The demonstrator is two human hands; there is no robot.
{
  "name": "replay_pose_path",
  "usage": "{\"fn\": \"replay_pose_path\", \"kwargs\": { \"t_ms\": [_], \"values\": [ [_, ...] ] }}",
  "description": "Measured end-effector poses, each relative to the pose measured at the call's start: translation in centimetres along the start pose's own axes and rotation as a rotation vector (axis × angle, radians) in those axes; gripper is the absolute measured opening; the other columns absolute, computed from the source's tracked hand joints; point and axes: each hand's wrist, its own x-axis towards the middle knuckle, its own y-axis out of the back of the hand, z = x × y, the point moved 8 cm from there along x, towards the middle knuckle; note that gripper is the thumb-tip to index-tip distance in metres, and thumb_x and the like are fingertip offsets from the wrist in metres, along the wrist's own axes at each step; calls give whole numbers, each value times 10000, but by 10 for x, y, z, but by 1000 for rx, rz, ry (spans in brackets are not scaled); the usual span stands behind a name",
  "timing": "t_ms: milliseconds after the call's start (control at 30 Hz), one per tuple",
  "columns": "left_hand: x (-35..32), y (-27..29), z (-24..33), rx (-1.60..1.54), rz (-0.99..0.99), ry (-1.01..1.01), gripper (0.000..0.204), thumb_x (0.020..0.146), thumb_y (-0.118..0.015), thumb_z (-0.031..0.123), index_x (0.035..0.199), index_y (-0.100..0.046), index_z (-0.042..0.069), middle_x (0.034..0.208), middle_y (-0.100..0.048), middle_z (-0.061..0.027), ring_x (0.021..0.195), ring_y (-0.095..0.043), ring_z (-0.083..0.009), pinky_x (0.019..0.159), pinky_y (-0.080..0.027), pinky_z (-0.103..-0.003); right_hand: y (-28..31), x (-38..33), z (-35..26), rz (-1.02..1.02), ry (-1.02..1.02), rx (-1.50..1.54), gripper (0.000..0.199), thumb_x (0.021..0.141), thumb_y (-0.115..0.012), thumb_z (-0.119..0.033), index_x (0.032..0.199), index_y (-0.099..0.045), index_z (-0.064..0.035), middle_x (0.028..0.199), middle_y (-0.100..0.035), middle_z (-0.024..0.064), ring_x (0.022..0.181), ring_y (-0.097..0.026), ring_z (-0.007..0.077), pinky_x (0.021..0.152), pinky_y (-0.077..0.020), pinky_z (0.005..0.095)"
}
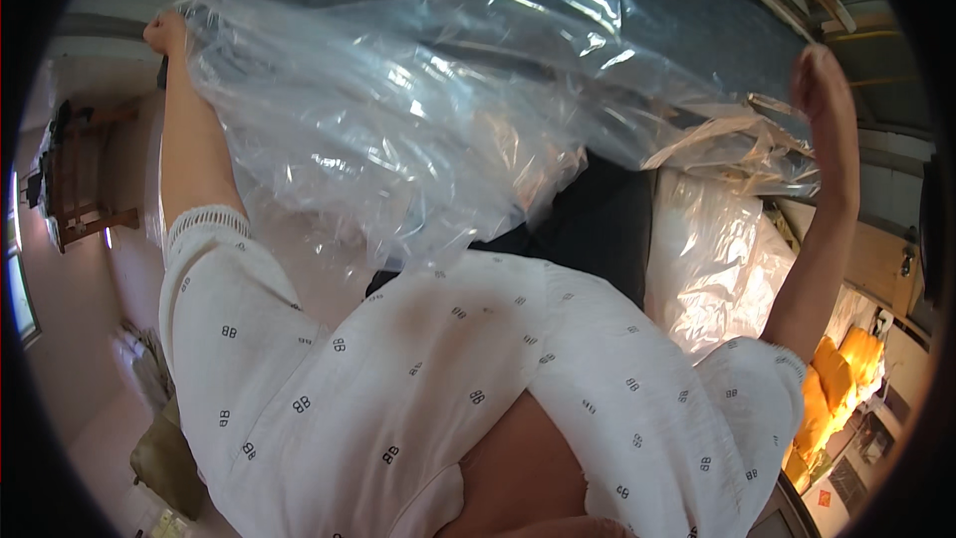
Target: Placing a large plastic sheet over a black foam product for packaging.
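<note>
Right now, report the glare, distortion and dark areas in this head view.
Head view: bright glare streaks run across the clear plastic sheet, which the left hand and right hand grip at its ends; the white bagged bundles are blown out by strong light; the fisheye bends straight edges near the rim; black vignette fills the corners.

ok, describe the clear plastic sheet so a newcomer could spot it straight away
Start at the big dark grey surface across the top of the view. Stretched in front of it is the clear plastic sheet, held up between the left hand and the right hand. Unlike the milky white wrapped bundle lower right, it is see-through, crinkled and glossy with glare.
</note>
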Motion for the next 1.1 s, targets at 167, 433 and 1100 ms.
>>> {"fn": "replay_pose_path", "kwargs": {
  "t_ms": [167,433,1100],
  "values": [
    [-26,6,27,-130,-11,179,218,733,-493,120,843,-580,-47,893,-594,-252,829,-576,-395,775,-454,-434,-199,-133,103,-522,-212,-36,508,811,-616,-280,1194,-467,19,1059,-584,136,881,-592,191,761,-475,279],
    [-69,8,45,-178,-110,186,236,769,-500,134,912,-538,-50,944,-565,-236,910,-549,-372,825,-423,-407,-230,-128,98,-346,-99,513,284,827,-520,-206,1025,-549,-5,967,-600,120,870,-579,243,786,-447,330],
    [-62,-15,48,-124,-254,71,264,770,-460,138,863,-611,-58,897,-617,-219,828,-586,-360,765,-437,-405,-144,-238,164,386,-486,1297,153,894,-467,-161,973,-531,-47,900,-584,82,845,-592,212,785,-481,315]
  ]
}}
